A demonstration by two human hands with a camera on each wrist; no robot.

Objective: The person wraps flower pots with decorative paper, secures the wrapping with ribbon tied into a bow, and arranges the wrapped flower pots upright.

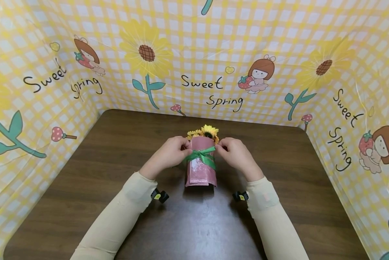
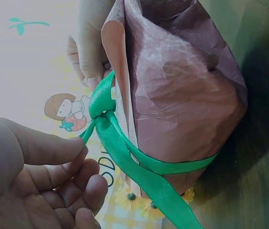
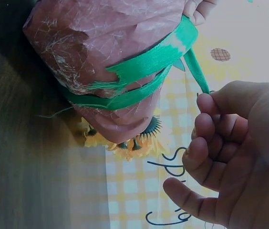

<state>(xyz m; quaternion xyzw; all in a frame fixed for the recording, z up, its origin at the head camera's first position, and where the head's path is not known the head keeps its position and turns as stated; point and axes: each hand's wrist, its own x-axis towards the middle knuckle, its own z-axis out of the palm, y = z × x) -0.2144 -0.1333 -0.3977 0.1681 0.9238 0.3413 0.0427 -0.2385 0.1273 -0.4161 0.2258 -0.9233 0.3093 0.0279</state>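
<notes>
A bouquet wrapped in pink paper (image 1: 201, 176) lies on the table, with yellow flowers (image 1: 209, 130) showing at its far end. Around the paper runs a green ribbon (image 1: 208, 159), knotted at the front with loops and a frayed tail. My left hand (image 1: 173, 151) pinches a piece of the ribbon between thumb and index finger, left of the knot. On the other side my right hand (image 1: 235, 153) pinches another piece between thumb and fingertip. In the left wrist view the ribbon's knot (image 2: 101, 115) sits close by the paper's folded edge, and a wide tail hangs past the flowers.
Dark brown wooden table (image 1: 116, 195) lies under the bouquet. A yellow checked cloth (image 1: 194, 47) with printed sunflowers and lettering stands round the back and both sides. Small black wrist cameras (image 1: 160, 195) sit at both cuffs.
</notes>
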